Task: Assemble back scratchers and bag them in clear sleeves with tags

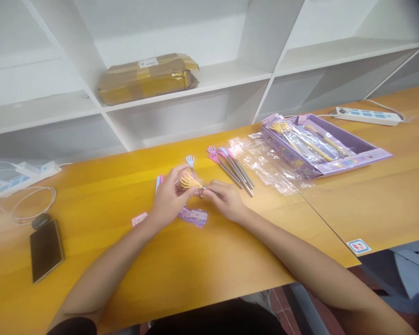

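A small yellow hand-shaped scratcher (189, 181) with a short metal stem is held just above the wooden table (202, 265). The left hand (169, 197) grips its yellow claw end, while the right hand (223, 197) pinches the stem. Beside them lie more scratchers (232, 165) and empty clear wrappers (268, 170). A purple box (349, 151) holds wrapped yellow scratchers (305, 139).

A single head-worn camera looks forward and steeply down from above the long orange wooden tabletop (91, 204), close to it, facing white open wall shelving (202, 79); the far edges look somewhat blurred, probably lens distortion.
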Motion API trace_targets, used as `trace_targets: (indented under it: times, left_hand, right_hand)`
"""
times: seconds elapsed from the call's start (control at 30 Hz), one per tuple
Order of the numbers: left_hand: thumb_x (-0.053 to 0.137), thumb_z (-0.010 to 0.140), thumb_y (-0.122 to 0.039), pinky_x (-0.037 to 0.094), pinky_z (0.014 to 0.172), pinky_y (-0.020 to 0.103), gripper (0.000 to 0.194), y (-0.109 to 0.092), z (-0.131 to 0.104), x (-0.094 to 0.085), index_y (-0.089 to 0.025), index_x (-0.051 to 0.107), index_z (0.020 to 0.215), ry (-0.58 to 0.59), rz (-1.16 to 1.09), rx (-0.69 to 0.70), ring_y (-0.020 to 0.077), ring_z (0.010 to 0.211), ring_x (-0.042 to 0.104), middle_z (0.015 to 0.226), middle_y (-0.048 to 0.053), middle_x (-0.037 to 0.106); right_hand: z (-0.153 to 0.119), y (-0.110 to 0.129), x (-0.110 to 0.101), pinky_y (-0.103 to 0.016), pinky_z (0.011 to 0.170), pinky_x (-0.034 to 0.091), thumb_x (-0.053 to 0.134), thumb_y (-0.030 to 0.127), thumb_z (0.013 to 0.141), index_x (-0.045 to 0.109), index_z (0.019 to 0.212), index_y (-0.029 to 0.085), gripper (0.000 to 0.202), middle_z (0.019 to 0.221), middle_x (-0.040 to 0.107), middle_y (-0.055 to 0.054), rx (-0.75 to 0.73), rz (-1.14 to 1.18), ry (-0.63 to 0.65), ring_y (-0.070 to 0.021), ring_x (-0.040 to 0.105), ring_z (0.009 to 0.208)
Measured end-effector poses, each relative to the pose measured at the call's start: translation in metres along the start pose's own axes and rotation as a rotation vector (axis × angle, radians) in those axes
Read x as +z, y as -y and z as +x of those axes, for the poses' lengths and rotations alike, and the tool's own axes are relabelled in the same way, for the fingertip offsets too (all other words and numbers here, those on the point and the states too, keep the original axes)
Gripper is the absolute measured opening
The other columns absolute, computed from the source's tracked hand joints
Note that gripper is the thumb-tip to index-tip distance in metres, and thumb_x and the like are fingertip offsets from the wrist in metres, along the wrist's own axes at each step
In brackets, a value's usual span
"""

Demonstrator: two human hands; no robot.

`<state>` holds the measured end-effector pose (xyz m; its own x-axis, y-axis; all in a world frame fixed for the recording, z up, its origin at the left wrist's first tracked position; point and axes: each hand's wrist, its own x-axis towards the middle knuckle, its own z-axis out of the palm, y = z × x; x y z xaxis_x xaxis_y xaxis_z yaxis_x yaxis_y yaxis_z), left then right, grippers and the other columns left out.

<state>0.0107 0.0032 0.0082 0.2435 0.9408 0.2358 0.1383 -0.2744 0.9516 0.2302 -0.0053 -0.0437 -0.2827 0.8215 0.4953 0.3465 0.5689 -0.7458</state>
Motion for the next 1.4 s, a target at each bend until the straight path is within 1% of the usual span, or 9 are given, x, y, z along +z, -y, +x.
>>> trace_targets:
  times: [0.13, 0.23, 0.3, 0.4, 0.53, 0.77, 1.07, 1.2, 1.4]
  left_hand:
    - [0.085, 0.092, -0.035, 0.07, 0.093, 0.045, 0.083, -0.01, 0.008, -0.012, -0.033, 0.045, 0.165, -0.024, -0.085, 0.036, 0.0262, 0.095, 0.083, 0.113, 0.008, 0.081]
    - [0.087, 0.091, -0.037, 0.071, 0.094, 0.045, 0.093, -0.02, 0.017, -0.028, -0.036, 0.038, 0.17, -0.139, -0.085, 0.123, 0.0259, 0.099, 0.082, 0.126, 0.009, 0.08]
    - [0.087, 0.092, -0.04, 0.07, 0.097, 0.045, 0.077, -0.023, 0.021, -0.037, -0.035, 0.054, 0.161, -0.177, -0.042, 0.164, 0.0261, 0.105, 0.081, 0.135, 0.009, 0.077]
    - [0.078, 0.099, -0.048, 0.071, 0.096, 0.044, 0.041, -0.021, 0.023, -0.042, -0.027, 0.078, 0.134, -0.164, -0.009, 0.153, 0.0272, 0.112, 0.079, 0.129, 0.011, 0.079]
    - [0.069, 0.104, -0.053, 0.071, 0.097, 0.045, 0.037, -0.017, 0.019, -0.036, -0.026, 0.08, 0.127, -0.178, -0.078, 0.136, 0.0264, 0.113, 0.079, 0.124, 0.011, 0.081]
    - [0.068, 0.106, -0.046, 0.07, 0.1, 0.044, 0.031, -0.018, 0.011, -0.018, -0.024, 0.077, 0.125, -0.161, -0.121, 0.147, 0.0235, 0.106, 0.082, 0.125, 0.01, 0.08]
    - [0.058, 0.11, -0.047, 0.064, 0.106, 0.046, 0.035, 0.008, -0.004, 0.009, -0.028, 0.08, 0.129, 0.031, -0.042, 0.064, 0.0265, 0.115, 0.078, 0.13, 0.009, 0.079]
    - [0.056, 0.111, -0.043, 0.058, 0.113, 0.046, 0.034, 0.01, -0.007, 0.014, -0.028, 0.081, 0.128, 0.102, 0.064, 0.095, 0.0263, 0.117, 0.076, 0.127, 0.008, 0.08]
    - [0.062, 0.109, -0.042, 0.064, 0.102, 0.04, 0.028, -0.003, 0.005, -0.002, -0.023, 0.081, 0.117, -0.062, -0.07, 0.161, 0.0236, 0.107, 0.078, 0.116, 0.009, 0.081]
  right_hand:
    - [0.002, -0.001, -0.002, -0.033, 0.079, 0.049, 0.051, 0.056, 0.114, 0.076, 0.103, 0.022, 0.043, 0.093, 0.075, -0.007, 0.06, 0.005, 0.005, -0.0203, 0.068, 0.085]
    - [0.005, -0.002, -0.004, -0.032, 0.075, 0.045, 0.045, 0.058, 0.115, 0.07, 0.092, 0.022, 0.05, 0.084, 0.071, -0.005, 0.103, 0.016, -0.003, -0.0191, 0.064, 0.078]
    - [0.006, -0.001, -0.004, -0.032, 0.073, 0.045, 0.042, 0.059, 0.115, 0.068, 0.087, 0.022, 0.053, 0.081, 0.068, -0.004, 0.115, 0.04, 0.006, -0.0181, 0.062, 0.074]
    - [0.007, 0.001, -0.003, -0.031, 0.074, 0.047, 0.04, 0.06, 0.116, 0.069, 0.089, 0.022, 0.055, 0.082, 0.07, -0.003, 0.111, 0.076, 0.023, -0.0171, 0.062, 0.074]
    - [0.005, 0.004, 0.0, -0.03, 0.079, 0.05, 0.039, 0.062, 0.115, 0.072, 0.092, 0.021, 0.057, 0.087, 0.074, -0.004, 0.114, 0.109, 0.035, -0.0174, 0.066, 0.078]
    - [0.001, 0.003, 0.007, -0.032, 0.08, 0.051, 0.04, 0.064, 0.114, 0.071, 0.091, 0.021, 0.057, 0.089, 0.077, -0.006, 0.146, 0.133, 0.017, -0.0188, 0.069, 0.082]
    - [-0.003, 0.009, 0.009, -0.034, 0.084, 0.054, 0.048, 0.06, 0.113, 0.074, 0.094, 0.021, 0.051, 0.095, 0.08, -0.007, 0.166, 0.176, 0.0, -0.0212, 0.074, 0.088]
    - [-0.004, 0.012, 0.009, -0.033, 0.084, 0.054, 0.05, 0.061, 0.113, 0.074, 0.094, 0.02, 0.05, 0.093, 0.079, -0.007, 0.162, 0.218, -0.007, -0.0203, 0.072, 0.087]
    - [-0.005, 0.013, 0.009, -0.031, 0.079, 0.05, 0.047, 0.059, 0.114, 0.073, 0.105, 0.019, 0.049, 0.097, 0.076, -0.007, 0.161, 0.224, 0.027, -0.0188, 0.068, 0.086]
